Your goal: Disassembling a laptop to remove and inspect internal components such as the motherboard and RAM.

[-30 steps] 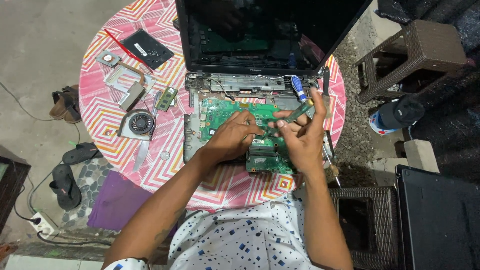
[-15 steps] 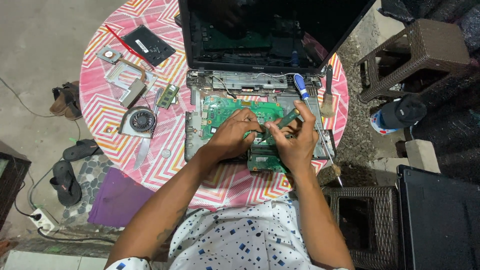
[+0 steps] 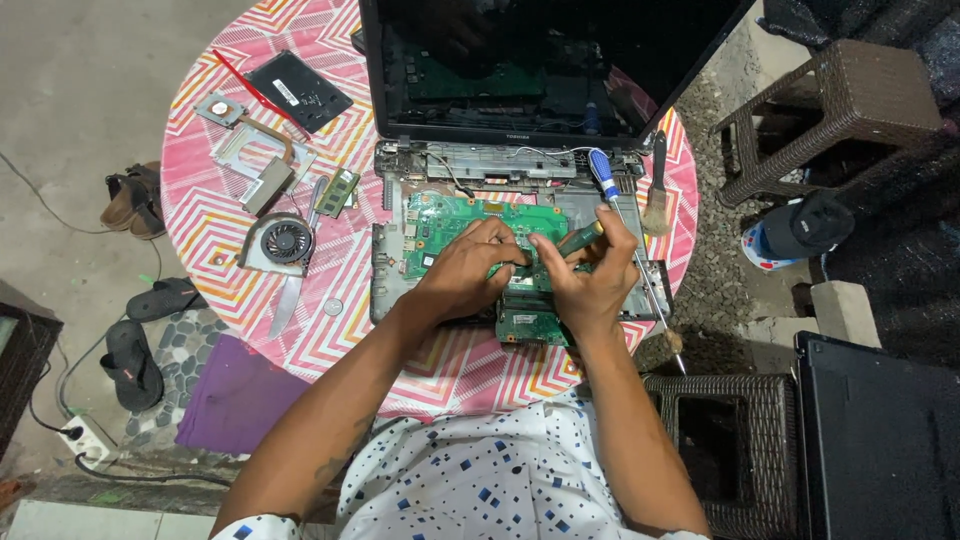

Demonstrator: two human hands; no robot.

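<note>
An opened laptop [image 3: 520,110] with its dark screen up stands on a round table with a pink zigzag cloth [image 3: 210,215]. Its green motherboard [image 3: 450,220] lies bare in the grey base. My left hand [image 3: 470,270] rests on the board with its fingertips pinching at the middle. My right hand [image 3: 590,275] holds a dark green-handled screwdriver [image 3: 580,237], tip pointing down at the board beside my left fingers. What sits under the fingers is hidden.
A blue-handled screwdriver [image 3: 603,172] and a brush [image 3: 657,195] lie on the laptop's right side. A cooling fan [image 3: 285,242], heatsink [image 3: 262,172], memory stick [image 3: 340,190] and black cover [image 3: 297,90] lie at the left. Wicker stools [image 3: 850,100] stand at the right; sandals [image 3: 130,350] on the floor.
My right hand has come down and leftward with the screwdriver, closing in on my left hand over the board. The left hand has stayed on the board.
</note>
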